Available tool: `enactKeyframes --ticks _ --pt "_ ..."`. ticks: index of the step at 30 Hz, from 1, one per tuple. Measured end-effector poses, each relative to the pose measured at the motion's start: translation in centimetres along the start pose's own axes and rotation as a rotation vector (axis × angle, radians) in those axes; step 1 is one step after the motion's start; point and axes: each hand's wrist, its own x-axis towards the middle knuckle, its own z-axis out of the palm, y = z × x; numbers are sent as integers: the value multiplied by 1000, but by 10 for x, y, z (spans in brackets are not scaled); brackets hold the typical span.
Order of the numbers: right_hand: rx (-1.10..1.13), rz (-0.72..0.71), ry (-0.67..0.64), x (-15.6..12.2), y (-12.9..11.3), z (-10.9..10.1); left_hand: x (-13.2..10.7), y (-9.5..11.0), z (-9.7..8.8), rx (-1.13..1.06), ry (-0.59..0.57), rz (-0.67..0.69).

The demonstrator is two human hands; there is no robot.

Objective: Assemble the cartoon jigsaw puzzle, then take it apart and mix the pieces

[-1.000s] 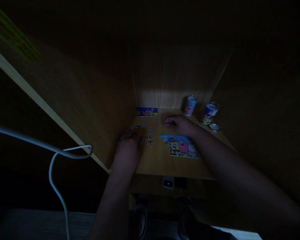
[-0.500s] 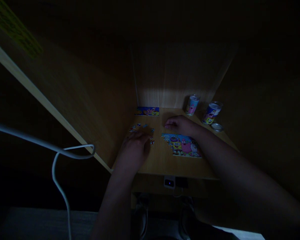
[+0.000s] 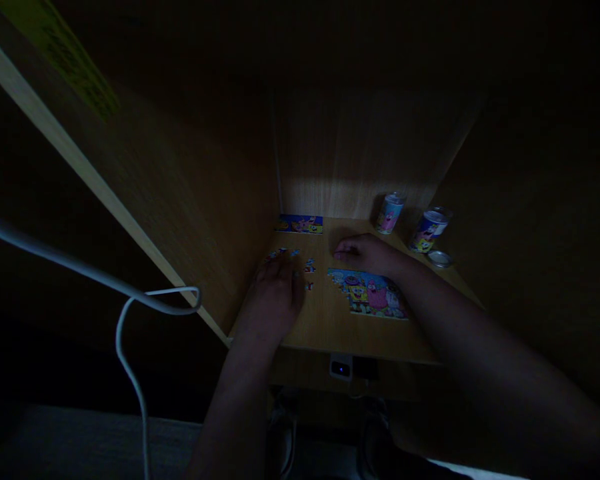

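Note:
A partly joined jigsaw puzzle (image 3: 377,298) with cartoon figures lies flat on the wooden shelf, its left edge uneven. My left hand (image 3: 275,293) is over the shelf to its left, palm down with the fingers stretched out. Loose puzzle pieces (image 3: 309,266) lie around the fingertips and right of the thumb; some may be hidden underneath. My right hand (image 3: 363,252) rests just behind the puzzle with its fingers curled together. Whatever is in those fingers, if anything, is too dark to make out. The right forearm covers the puzzle's right edge.
A blue picture strip (image 3: 300,225) lies at the back left. Two printed cans, one pink and blue (image 3: 390,215) and one darker (image 3: 427,232), stand at the back right beside a round lid (image 3: 439,259). A white cable (image 3: 125,360) hangs at left. Wooden walls enclose the shelf.
My left hand has drawn its thumb in and straightened its fingers, uncovering pieces on its right. The right hand keeps its curled pose. The whole view has shifted slightly.

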Motion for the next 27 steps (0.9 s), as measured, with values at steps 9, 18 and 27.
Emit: enactKeyframes --ticks 9,18,27 --pt "-4 2 1 1 4 2 -1 2 7 199 8 -115" --pt "-23 6 -7 1 6 3 0 2 4 132 -19 -140" --pt "-11 -11 -1 0 9 4 -1 -1 7 65 18 -84"
